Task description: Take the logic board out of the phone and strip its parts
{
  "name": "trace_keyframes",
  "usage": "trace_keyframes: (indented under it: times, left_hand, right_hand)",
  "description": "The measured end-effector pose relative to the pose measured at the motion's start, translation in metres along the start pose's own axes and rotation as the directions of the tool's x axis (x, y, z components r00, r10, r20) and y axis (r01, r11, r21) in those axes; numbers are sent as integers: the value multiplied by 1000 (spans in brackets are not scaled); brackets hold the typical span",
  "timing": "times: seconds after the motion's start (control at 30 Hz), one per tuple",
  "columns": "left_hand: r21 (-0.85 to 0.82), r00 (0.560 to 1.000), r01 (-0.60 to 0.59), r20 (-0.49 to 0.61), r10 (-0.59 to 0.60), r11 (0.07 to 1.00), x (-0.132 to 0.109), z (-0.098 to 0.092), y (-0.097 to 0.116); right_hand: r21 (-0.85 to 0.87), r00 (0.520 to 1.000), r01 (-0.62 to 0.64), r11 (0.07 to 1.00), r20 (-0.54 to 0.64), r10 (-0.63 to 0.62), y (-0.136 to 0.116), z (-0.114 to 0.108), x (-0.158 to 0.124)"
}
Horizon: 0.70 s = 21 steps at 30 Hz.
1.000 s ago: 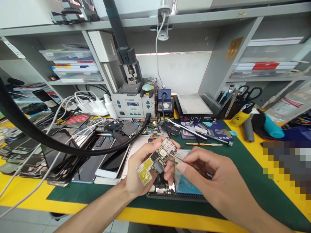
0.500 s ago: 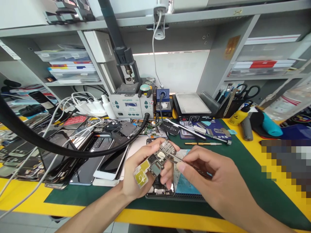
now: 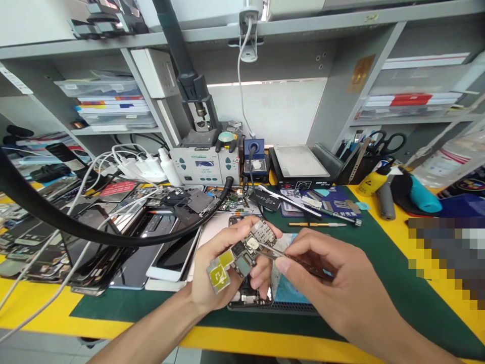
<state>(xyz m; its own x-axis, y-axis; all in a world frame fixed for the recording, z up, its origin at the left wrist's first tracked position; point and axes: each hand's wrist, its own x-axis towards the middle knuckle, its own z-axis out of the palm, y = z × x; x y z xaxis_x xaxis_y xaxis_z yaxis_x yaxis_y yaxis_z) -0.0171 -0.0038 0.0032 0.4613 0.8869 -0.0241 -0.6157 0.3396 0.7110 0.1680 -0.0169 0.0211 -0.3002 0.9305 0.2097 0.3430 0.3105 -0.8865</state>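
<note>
My left hand (image 3: 215, 275) is closed round a small phone circuit board (image 3: 246, 247) with a yellow-green tag at its lower end, held tilted above the bench. My right hand (image 3: 322, 275) pinches metal tweezers (image 3: 273, 251), whose tips touch the upper part of the board. Directly under both hands lies an opened phone body (image 3: 248, 297) on a blue mat (image 3: 290, 290), which rests on the green bench mat (image 3: 364, 263).
A rework station (image 3: 204, 166) with a thick black hose (image 3: 113, 233), a blue solder stand (image 3: 255, 156) and a hot plate (image 3: 301, 167) line the back. Several phones and screens (image 3: 113, 237) pile at left with white cables. Tools and scissors (image 3: 382, 144) stand at right.
The view shifted slightly. My left hand tilted the board a little lower and leftward. The tweezers stay at the board's upper part.
</note>
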Motion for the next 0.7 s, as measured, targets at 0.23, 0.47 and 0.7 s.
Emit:
trace_keyframes:
  times: [0.23, 0.47, 0.7]
  left_hand:
    - [28, 1000, -26, 9, 26, 999, -1, 0, -1]
    - [36, 998, -47, 35, 45, 998, 0, -3, -3]
    - [35, 995, -73, 68, 71, 997, 2, -7, -6]
  right_hand:
    - [-21, 995, -40, 999, 90, 42, -1, -2, -2]
    - [-72, 999, 18, 997, 37, -15, 0, -2, -2]
    - [-108, 972, 225, 968, -41, -230, 8, -1, 1]
